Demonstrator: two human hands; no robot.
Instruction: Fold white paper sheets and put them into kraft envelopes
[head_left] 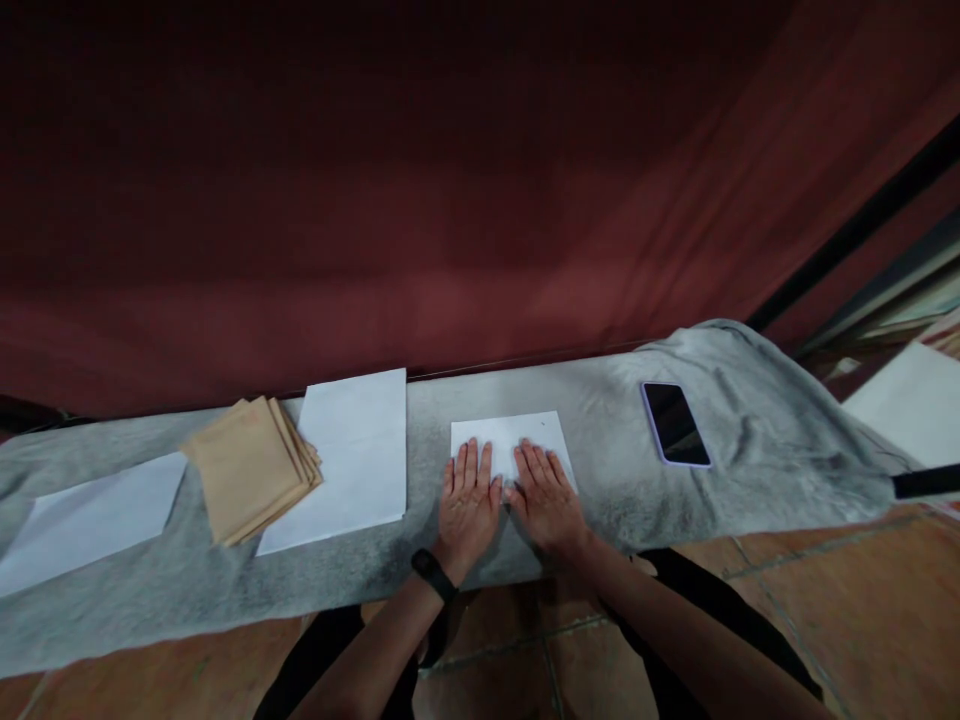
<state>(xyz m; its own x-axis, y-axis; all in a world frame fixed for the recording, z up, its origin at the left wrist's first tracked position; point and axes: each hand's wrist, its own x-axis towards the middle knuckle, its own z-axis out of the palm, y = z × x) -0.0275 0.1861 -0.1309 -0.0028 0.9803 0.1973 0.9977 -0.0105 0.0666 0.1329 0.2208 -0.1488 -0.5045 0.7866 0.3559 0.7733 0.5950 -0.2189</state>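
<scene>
A white sheet of paper (506,430), which looks folded, lies on the grey cloth in front of me. My left hand (470,500) rests flat on its left part, fingers stretched out and pointing away from me. On the right part my right hand (545,495) lies flat too, its fingers slightly spread. Both thumbs nearly meet near the paper's front edge. The hands cover much of the sheet's lower half, so that edge is mostly hidden.
Left of the hands are larger white sheets (364,450), a pile of brown envelopes (251,470) overlapping them, and more white paper (97,515). A phone (676,425) lies to the right on the grey cloth (600,400). Behind hangs a dark red curtain (450,220).
</scene>
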